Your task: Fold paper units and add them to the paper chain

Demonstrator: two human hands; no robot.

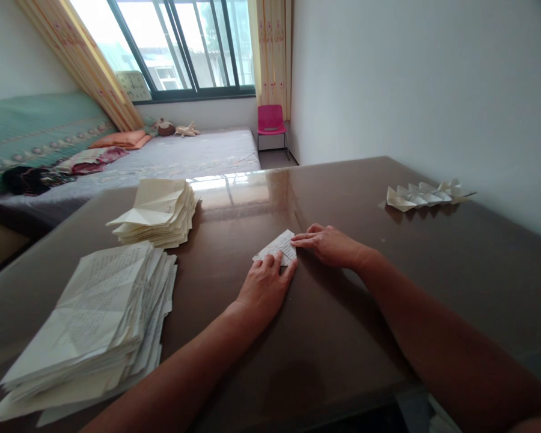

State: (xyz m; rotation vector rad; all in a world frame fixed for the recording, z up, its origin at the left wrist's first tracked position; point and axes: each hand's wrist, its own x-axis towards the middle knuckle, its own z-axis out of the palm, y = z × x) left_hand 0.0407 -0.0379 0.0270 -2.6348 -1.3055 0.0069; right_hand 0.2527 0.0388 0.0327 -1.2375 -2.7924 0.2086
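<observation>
Pressing folded paper [276, 244] onto worktop [228, 231], apparently against slipping, with spread left hand [264, 285] and close-fingered right hand [332, 245], unclear if pinching; near left edge, paper stacks [94, 294].

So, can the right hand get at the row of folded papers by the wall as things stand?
Probably yes: nothing seems to stand between the right hand and the row of folded papers, though the hand would have to leave the small folded paper and reach farther out.

A pink chair [271, 122] beside the bed [207, 148] — curtains [274, 57] flanking the window [202, 66].
</observation>
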